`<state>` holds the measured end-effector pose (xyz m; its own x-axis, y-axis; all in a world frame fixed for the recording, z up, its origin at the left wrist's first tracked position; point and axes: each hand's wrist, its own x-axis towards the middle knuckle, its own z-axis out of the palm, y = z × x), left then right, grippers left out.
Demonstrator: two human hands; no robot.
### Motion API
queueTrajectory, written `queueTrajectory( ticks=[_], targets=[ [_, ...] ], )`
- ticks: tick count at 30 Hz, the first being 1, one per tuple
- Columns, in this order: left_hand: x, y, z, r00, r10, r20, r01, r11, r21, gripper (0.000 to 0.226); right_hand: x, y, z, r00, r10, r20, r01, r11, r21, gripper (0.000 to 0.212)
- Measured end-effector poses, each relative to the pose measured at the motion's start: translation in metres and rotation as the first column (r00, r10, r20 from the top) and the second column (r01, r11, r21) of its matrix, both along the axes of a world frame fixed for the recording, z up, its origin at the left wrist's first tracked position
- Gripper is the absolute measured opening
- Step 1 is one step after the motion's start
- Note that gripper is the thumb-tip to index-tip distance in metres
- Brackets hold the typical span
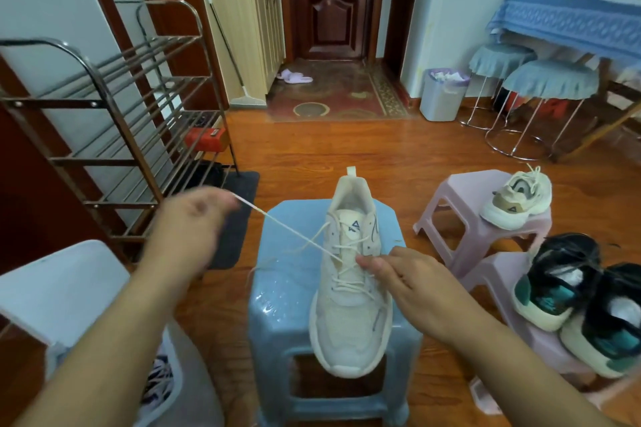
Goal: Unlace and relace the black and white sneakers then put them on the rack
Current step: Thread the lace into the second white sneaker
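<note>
A cream sneaker (pixel 350 291) is sitting lengthwise on a blue plastic stool (pixel 277 295) at centre frame, toe toward the camera, heel pointing away. Its lace (pixel 295 236) is running taut from the upper eyelets up and left to the left hand (pixel 189 218), which is blurred but appears to be pinching the lace end between curled fingers. The right hand (pixel 412 282) is resting against the shoe's right side, thumb and forefinger pinching at the lacing near the eyelets. To the right, a second cream sneaker (pixel 520 201) is lying on a pink stool (pixel 451 198). Lower right, a pair of black and teal sneakers (pixel 572 298) is sitting on another pink stool (pixel 499 274), heels toward the camera. A metal shoe rack (pixel 114 114) is standing at left against the wall, with a red box (pixel 204 139) on one shelf. A white bin (pixel 442 94) and covered stools (pixel 548 80) are standing upper right on the wooden floor (pixel 347 146).
</note>
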<state>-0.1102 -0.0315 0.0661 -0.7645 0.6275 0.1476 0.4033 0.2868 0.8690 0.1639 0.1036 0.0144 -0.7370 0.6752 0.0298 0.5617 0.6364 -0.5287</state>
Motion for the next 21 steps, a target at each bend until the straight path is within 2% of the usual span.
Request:
queueTrajectory(
  ticks=[1,2,3,4,5,6,7,8,9,10,11,12,13,14,15,18,21],
  targets=[
    [-0.017,-0.003,-0.001,0.958,0.196,0.210,-0.234,0.956,0.175,0.019,0.000,0.001,-0.001,1.000,-0.001,-0.007,0.001,1.000,0.004,0.099],
    [-0.030,-0.008,-0.005,0.853,0.255,0.454,-0.412,0.864,0.289,0.020,-0.001,0.002,-0.002,1.000,-0.002,-0.018,0.003,1.000,0.004,0.095],
    [-0.037,-0.012,-0.010,0.728,0.186,0.660,-0.509,0.791,0.339,0.022,-0.002,0.002,-0.003,1.000,-0.005,-0.028,0.005,1.000,0.001,0.091],
    [-0.039,-0.013,-0.016,0.613,0.080,0.786,-0.541,0.767,0.344,0.025,-0.003,0.002,-0.004,0.999,-0.011,-0.035,0.011,1.000,-0.004,0.090],
    [-0.039,-0.012,-0.023,0.538,0.009,0.843,-0.528,0.783,0.328,0.028,-0.004,0.003,-0.004,0.999,-0.016,-0.042,0.015,1.000,-0.008,0.091],
    [-0.032,-0.007,-0.030,0.538,-0.001,0.843,-0.469,0.830,0.301,0.028,-0.005,0.003,-0.004,0.999,-0.019,-0.050,0.019,1.000,-0.011,0.093],
    [-0.021,-0.001,-0.033,0.605,0.019,0.796,-0.376,0.888,0.265,0.027,-0.005,0.003,-0.004,0.998,-0.021,-0.057,0.020,1.000,-0.016,0.095],
    [-0.008,0.006,-0.033,0.725,0.041,0.688,-0.258,0.942,0.216,0.024,-0.006,0.003,-0.004,0.998,-0.021,-0.064,0.020,1.000,-0.024,0.097],
    [0.006,0.011,-0.031,0.854,0.042,0.519,-0.142,0.978,0.154,0.017,-0.007,0.002,-0.005,0.997,-0.022,-0.075,0.020,0.999,-0.037,0.097],
    [0.021,0.015,-0.029,0.941,-0.008,0.338,-0.027,0.995,0.098,0.005,-0.007,0.002,-0.006,0.996,-0.024,-0.090,0.019,0.998,-0.052,0.095],
    [0.036,0.016,-0.030,0.984,-0.098,0.146,0.099,0.995,0.004,0.011,-0.007,0.002,-0.007,0.994,-0.027,-0.106,0.020,0.997,-0.068,0.091],
    [0.050,0.016,-0.034,0.973,-0.228,-0.046,0.219,0.963,-0.156,0.022,-0.007,0.002,-0.008,0.992,-0.034,-0.122,0.023,0.996,-0.086,0.086],
    [0.064,0.014,-0.038,0.908,-0.370,-0.199,0.291,0.896,-0.336,0.027,-0.007,0.002,-0.008,0.990,-0.041,-0.133,0.027,0.994,-0.101,0.079],
    [0.075,0.014,-0.042,0.838,-0.466,-0.282,0.310,0.834,-0.456,0.027,-0.007,0.002,-0.008,0.989,-0.046,-0.143,0.029,0.993,-0.113,0.073],
    [0.082,0.014,-0.044,0.806,-0.512,-0.298,0.322,0.801,-0.504,0.027,-0.007,0.003,-0.008,0.989,-0.049,-0.143,0.031,0.992,-0.120,0.068],
    [0.088,0.021,-0.047,0.827,-0.511,-0.233,0.359,0.801,-0.480,0.024,-0.006,0.001,-0.008,0.990,-0.043,-0.132,0.028,0.993,-0.114,0.064],
    [0.085,0.026,-0.048,0.846,-0.510,-0.155,0.396,0.797,-0.457,0.020,-0.006,0.000,-0.007,0.991,-0.033,-0.130,0.022,0.996,-0.088,0.078]
  ],
)
